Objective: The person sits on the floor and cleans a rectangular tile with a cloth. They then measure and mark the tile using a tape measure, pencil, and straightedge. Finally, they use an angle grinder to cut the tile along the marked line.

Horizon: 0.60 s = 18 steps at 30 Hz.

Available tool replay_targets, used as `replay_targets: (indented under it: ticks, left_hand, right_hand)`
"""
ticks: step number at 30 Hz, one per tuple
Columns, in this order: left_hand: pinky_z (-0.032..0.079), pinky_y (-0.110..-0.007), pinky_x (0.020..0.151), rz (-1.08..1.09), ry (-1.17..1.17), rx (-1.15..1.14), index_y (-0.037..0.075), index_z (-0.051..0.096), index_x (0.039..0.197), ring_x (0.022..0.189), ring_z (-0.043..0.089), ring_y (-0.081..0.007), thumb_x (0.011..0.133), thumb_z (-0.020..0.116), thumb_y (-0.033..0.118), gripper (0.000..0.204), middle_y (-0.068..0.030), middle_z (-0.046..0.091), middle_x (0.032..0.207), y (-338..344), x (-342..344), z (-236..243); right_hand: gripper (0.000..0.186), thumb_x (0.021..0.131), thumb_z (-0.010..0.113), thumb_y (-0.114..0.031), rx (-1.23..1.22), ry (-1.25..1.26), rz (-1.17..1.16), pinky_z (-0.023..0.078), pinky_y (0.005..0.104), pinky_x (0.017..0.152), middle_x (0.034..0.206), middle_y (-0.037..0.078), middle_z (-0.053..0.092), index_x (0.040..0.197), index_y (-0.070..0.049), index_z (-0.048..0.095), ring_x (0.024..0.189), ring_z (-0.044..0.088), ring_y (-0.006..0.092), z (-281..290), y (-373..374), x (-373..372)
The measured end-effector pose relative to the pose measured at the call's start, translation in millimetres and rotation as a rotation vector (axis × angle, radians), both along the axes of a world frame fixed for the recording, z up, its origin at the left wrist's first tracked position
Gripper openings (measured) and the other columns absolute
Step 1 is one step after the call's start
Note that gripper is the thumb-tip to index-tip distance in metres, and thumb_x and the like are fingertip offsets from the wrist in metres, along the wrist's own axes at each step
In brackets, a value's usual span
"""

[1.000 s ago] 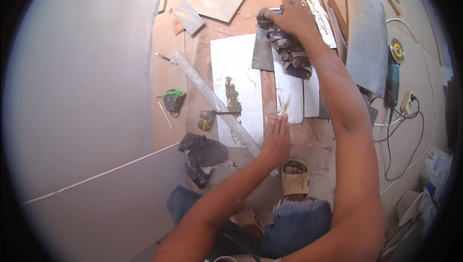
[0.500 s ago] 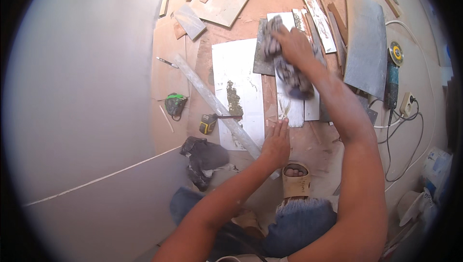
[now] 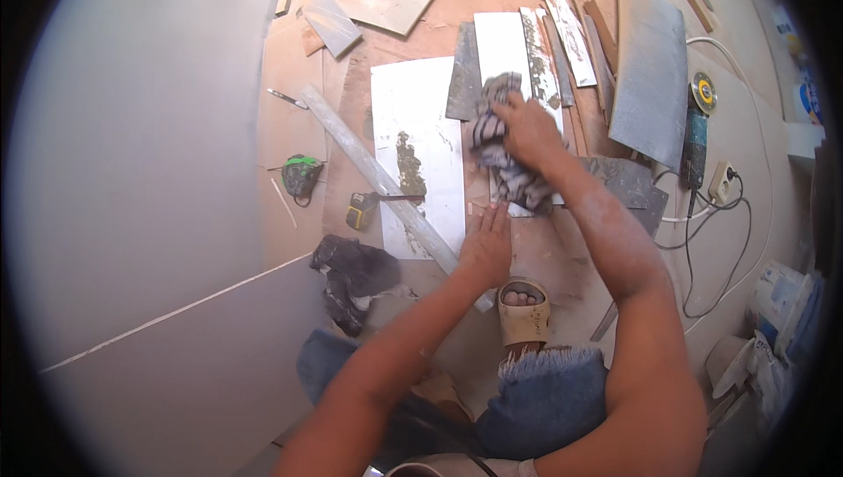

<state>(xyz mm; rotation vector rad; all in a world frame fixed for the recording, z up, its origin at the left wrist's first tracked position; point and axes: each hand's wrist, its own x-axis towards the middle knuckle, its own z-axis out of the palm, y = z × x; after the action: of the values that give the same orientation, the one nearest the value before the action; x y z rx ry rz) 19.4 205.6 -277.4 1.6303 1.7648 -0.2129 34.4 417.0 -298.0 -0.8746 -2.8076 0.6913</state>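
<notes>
In the head view, the right hand [image 3: 532,133] is right of centre, in the upper half of the frame, its fingers clamped on a bunched striped cloth [image 3: 514,177]. The cloth lies across the middle and lower part of a white strip [image 3: 502,45], whose upper end shows bare above it. The left hand [image 3: 486,251] is just below centre, its fingers nearly straight and close together, the fingertips at the lower end of that strip. To the left, a larger white panel [image 3: 439,139] carries a dark, rough smear, and a metal bar [image 3: 349,145] lies diagonally across it. A yellow-and-black tape measure [image 3: 358,212] sits at the panel's left edge, a green-and-black tape measure [image 3: 301,179] farther left, and a dark crumpled cloth [image 3: 356,273] below them. Toward the upper right are a large grey panel [image 3: 650,73] and, beside it, an angle grinder [image 3: 695,145], with a socket block [image 3: 722,180] just below. A sandalled foot [image 3: 525,319] shows at lower centre.
</notes>
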Motion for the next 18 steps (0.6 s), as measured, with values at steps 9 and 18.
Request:
replay_targets:
  ticks: [9,18]
  left_hand:
    - [0.023,-0.044,0.120,-0.106,-0.135,-0.002,-0.007,0.049,0.135,0.147,0.027,-0.0390,0.084,0.063,0.024,0.061,-0.0288,0.034,0.153,-36.4,-21.1,16.6]
    - [0.028,-0.045,0.118,0.011,-0.087,-0.080,-0.006,0.042,0.141,0.143,0.033,-0.0424,0.079,0.074,0.032,0.079,-0.0312,0.031,0.154,-88.3,-43.3,66.7]
  right_hand:
    - [0.034,0.076,0.061,-0.011,-0.411,-0.381,0.199,0.052,0.0449,0.093,0.115,0.016,0.066,0.106,-0.011,0.074,0.106,0.065,0.0364,41.9,-64.7,66.1]
    - [0.046,0.083,0.057,-0.006,0.005,-0.261,-0.081,0.048,0.0433,0.099,0.130,0.011,0.059,0.128,-0.013,0.064,0.115,0.059,0.0343,20.5,55.5,-17.7]
